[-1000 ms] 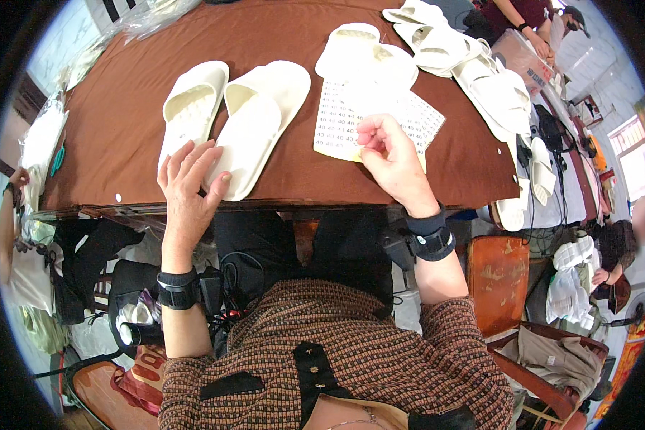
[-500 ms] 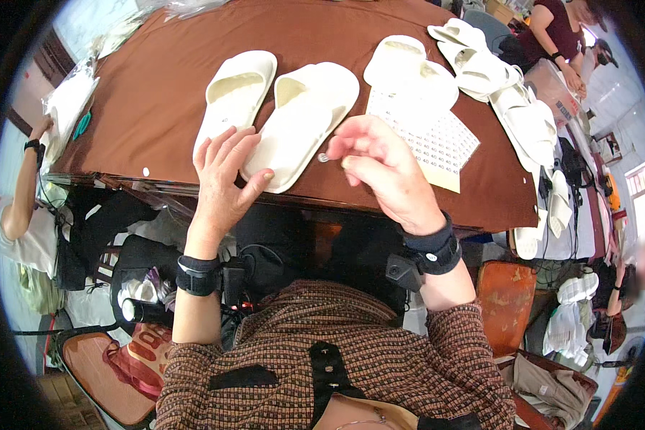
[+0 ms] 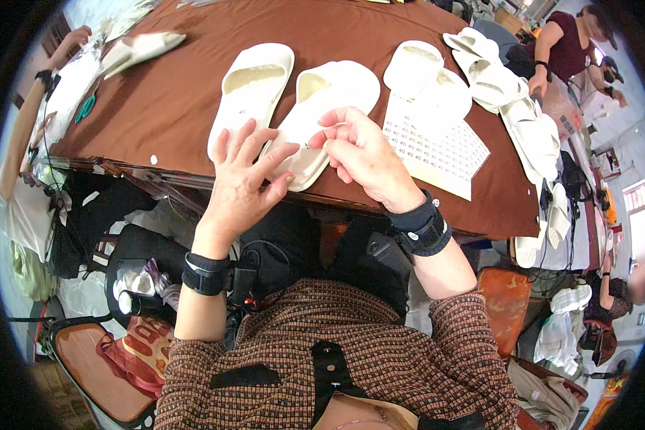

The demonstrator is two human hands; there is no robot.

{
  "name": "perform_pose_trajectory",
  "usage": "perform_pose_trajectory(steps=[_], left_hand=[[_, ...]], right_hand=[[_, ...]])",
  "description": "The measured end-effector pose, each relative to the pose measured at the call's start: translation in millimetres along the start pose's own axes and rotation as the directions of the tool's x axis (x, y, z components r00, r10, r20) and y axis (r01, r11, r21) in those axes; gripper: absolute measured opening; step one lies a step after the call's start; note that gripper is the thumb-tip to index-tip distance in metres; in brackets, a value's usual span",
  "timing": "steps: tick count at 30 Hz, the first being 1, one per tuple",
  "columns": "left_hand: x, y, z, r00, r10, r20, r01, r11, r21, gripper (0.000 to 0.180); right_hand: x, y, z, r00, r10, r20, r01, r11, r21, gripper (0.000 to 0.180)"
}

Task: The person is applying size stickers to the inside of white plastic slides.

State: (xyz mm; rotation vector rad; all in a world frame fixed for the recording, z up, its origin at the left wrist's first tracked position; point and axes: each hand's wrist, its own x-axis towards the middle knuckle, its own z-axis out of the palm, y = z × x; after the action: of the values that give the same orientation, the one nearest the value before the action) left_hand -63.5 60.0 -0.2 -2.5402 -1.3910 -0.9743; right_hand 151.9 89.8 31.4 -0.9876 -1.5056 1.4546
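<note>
Two white slippers lie side by side before me, toes away. The left slipper (image 3: 247, 97) has a small printed mark on its insole. Over the near part of the right slipper (image 3: 340, 89), my right hand (image 3: 362, 154) pinches a small clear sticker, mostly hidden by the fingertips. My left hand (image 3: 247, 175) is open with fingers spread, above the heel of the left slipper and the near edge of the right one. Beside my right hand lie sticker sheets (image 3: 437, 154) with printed rows, partly under another white slipper pair (image 3: 426, 79).
A brown cloth covers the table (image 3: 158, 93). More white slippers (image 3: 491, 75) line its right side. Far left are a single slipper (image 3: 143, 51), teal scissors (image 3: 85, 107) and a person's arm (image 3: 25, 136). Another person (image 3: 562, 43) stands at the far right.
My right hand has brought the sticker left, over the right slipper's insole. My left hand has shifted toward that slipper. A single slipper now lies at the far left. The view has turned slightly.
</note>
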Motion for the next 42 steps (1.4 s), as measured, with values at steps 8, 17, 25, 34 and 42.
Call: perform_pose_trajectory(steps=[8, 17, 25, 34, 42], left_hand=[[5, 9, -6, 0.999, 0.012, 0.043, -0.015, 0.998, 0.068, 0.042], [9, 13, -8, 0.998, 0.023, 0.063, -0.029, 0.995, 0.091, 0.038], [7, 11, -8, 0.998, 0.009, 0.062, -0.014, 0.998, 0.068, 0.039], [10, 10, -8, 0.997, 0.029, 0.072, -0.034, 0.997, 0.067, 0.04], [7, 12, -12, 0.997, 0.012, 0.074, -0.015, 0.999, 0.047, 0.037]], right_hand=[[2, 0, 3, 0.997, -0.075, -0.031, 0.071, 0.989, -0.129, 0.027], [4, 10, 4, 0.982, -0.184, -0.047, 0.163, 0.943, -0.289, 0.031], [-10, 12, 14, 0.93, -0.367, -0.007, 0.337, 0.86, -0.384, 0.024], [-22, 7, 26, 0.811, -0.553, 0.19, 0.435, 0.353, -0.828, 0.022], [-21, 6, 19, 0.909, -0.39, 0.149, 0.33, 0.455, -0.827, 0.024]])
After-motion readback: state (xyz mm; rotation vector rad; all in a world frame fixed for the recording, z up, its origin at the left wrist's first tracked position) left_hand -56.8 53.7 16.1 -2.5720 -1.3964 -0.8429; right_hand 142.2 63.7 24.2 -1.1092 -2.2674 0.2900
